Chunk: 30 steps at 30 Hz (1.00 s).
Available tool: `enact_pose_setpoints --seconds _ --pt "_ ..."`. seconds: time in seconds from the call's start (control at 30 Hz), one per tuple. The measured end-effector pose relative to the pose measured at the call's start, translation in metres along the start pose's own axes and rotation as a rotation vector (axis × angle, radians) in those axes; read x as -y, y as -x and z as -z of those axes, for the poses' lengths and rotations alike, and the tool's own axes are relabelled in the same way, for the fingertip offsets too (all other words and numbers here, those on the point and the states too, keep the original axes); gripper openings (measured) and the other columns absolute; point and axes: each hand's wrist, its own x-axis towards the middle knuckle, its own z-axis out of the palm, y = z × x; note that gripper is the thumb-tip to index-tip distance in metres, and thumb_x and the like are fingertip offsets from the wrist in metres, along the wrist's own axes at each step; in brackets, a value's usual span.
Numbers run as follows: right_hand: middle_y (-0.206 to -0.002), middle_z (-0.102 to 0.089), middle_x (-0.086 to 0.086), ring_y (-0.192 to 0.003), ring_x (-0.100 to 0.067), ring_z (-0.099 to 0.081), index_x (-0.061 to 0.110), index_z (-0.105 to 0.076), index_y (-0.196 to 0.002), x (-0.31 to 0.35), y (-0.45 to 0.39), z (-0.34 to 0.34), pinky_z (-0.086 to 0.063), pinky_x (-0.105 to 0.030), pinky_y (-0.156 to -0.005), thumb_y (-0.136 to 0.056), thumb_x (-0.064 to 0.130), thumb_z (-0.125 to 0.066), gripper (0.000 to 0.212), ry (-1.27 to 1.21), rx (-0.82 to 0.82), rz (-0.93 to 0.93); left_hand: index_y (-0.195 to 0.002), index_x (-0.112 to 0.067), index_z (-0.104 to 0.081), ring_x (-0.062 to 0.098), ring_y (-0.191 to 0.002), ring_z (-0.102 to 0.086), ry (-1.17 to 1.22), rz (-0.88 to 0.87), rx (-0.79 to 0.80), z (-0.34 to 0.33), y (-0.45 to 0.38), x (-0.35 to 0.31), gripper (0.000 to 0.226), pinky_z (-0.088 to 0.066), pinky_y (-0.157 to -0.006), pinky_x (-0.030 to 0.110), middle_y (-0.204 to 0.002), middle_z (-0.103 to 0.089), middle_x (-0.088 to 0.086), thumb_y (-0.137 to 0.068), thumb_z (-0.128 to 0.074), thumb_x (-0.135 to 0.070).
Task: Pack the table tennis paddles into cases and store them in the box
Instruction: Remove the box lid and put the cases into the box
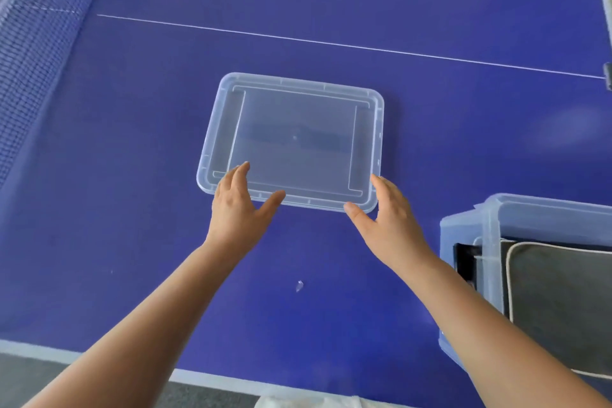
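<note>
a clear plastic lid (294, 139), rectangular with rounded corners and a raised rim, lies flat on the blue table (132, 175). the left hand (236, 205) and the right hand (385, 212) reach its near corners with fingers spread and loose, gripping nothing. right of the right hand stands the clear box (490, 242), a dark grey case (556, 301) with pale piping inside.

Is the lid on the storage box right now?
No, the lid lies flat on the blue table, apart from the open box at the right.
</note>
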Motion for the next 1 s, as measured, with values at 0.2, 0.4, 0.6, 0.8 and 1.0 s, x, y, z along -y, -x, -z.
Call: enact_pose_setpoints --seconds 0.2,0.4,0.6,0.8,1.0 --pt "-0.163 -0.012 -0.005 -0.149 -0.021 -0.007 0.014 -0.015 -0.156 0.002 -0.058 -0.017 -0.017 -0.039 -0.119 -0.095 0.050 -0.053 0.080 0.023 0.043 -0.119 -0.152 -0.017 -0.026 0.020 -0.146 -0.022 -0.061 0.040 0.017 0.003 -0.071 0.018 0.086 -0.026 -0.118 0.044 -0.158 -0.027 0.002 -0.086 -0.061 -0.059" --pt "-0.162 -0.013 -0.008 -0.148 -0.025 -0.010 0.009 -0.008 -0.155 0.006 -0.112 -0.028 -0.018 -0.040 -0.118 -0.094 0.053 -0.051 0.087 0.073 0.047 -0.203 -0.153 -0.013 -0.025 0.026 -0.145 -0.019 -0.107 0.102 -0.009 0.001 -0.138 0.023 0.090 -0.021 -0.119 0.043 -0.157 -0.027 0.006 -0.085 -0.062 -0.060" --pt "-0.154 -0.023 -0.015 -0.139 -0.033 -0.021 0.006 -0.010 -0.154 0.002 -0.150 -0.033 -0.029 -0.043 -0.111 -0.088 0.060 -0.057 0.098 0.134 -0.059 -0.267 -0.152 -0.014 -0.023 0.028 -0.144 -0.018 -0.102 0.215 -0.057 0.001 -0.186 0.036 0.101 -0.021 -0.116 0.046 -0.154 -0.026 0.008 -0.078 -0.068 -0.065" --pt "-0.145 -0.026 -0.017 -0.131 -0.035 -0.028 0.002 -0.013 -0.152 -0.008 -0.167 -0.035 -0.032 -0.041 -0.108 -0.078 0.063 -0.068 0.110 0.145 -0.129 -0.317 -0.153 -0.011 -0.017 0.032 -0.140 -0.023 -0.128 0.329 -0.102 -0.002 -0.198 0.043 0.122 -0.022 -0.114 0.047 -0.150 -0.029 0.012 -0.064 -0.075 -0.071" --pt "-0.137 -0.034 -0.016 -0.126 -0.036 -0.036 0.004 -0.033 -0.142 -0.014 -0.169 -0.030 -0.038 -0.041 -0.100 -0.069 0.060 -0.078 0.102 0.083 -0.097 -0.401 -0.143 -0.014 -0.037 0.031 -0.133 -0.030 -0.073 0.426 -0.079 -0.003 -0.197 0.039 0.105 -0.027 -0.111 0.044 -0.138 -0.036 0.009 -0.062 -0.078 -0.067"
